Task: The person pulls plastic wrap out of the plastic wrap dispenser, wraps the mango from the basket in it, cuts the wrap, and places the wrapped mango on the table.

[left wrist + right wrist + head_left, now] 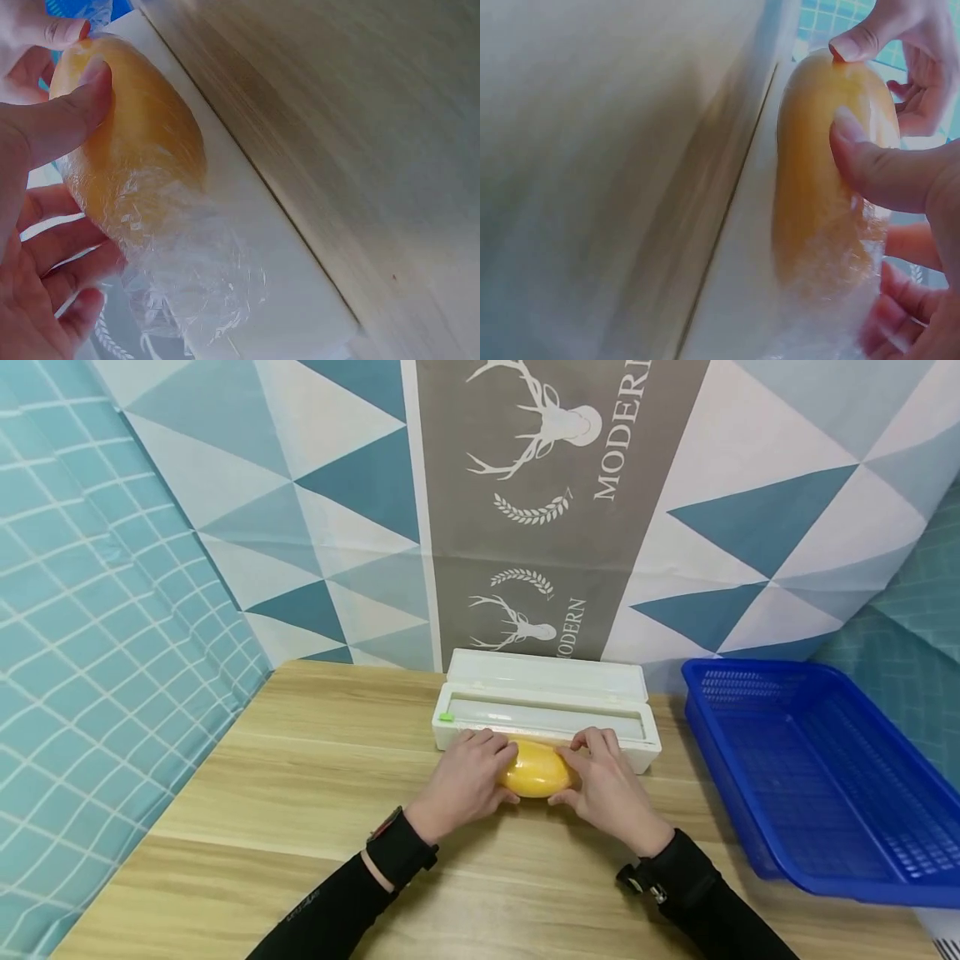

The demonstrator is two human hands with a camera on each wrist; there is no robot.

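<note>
Black sleeves (330, 902): 2, each ending at a black wrist band (403, 847).
Desk (285, 793): wood-grain top, beneath the work.
Left hand (471, 775): thumb on the near face, fingers curled behind; pinches the left end of the yellow item.
Right hand (606, 787): matching grip, mirrored at the right end.
Yellow item (534, 770): smooth, oval, possibly a fruit; held between the 2 hands, just in front of the white box. Contact with the desk or box: cannot be told.
Clear film (217, 277): covers the item and bunches loosely past its 2 ends.
Risk, film: a slack end could unfold; probable cause, a thumb lifted before the creased layers are pressed to cling.
Risk, item: could roll from the fingertips; probable cause, uneven thumb pressure on a slick, rounded surface.
Risk, box: could be shoved backward; probable cause, forward pressure at such close spacing.
Blue basket (738, 802): perforated, at right, well apart from the item.
White box (647, 758): lid (547, 673) raised at the rear, white roll (540, 713) inside, green tab (447, 717) at left.
Wall cloth (540, 547): grey band with white stag motifs, flanked by triangles.
</note>
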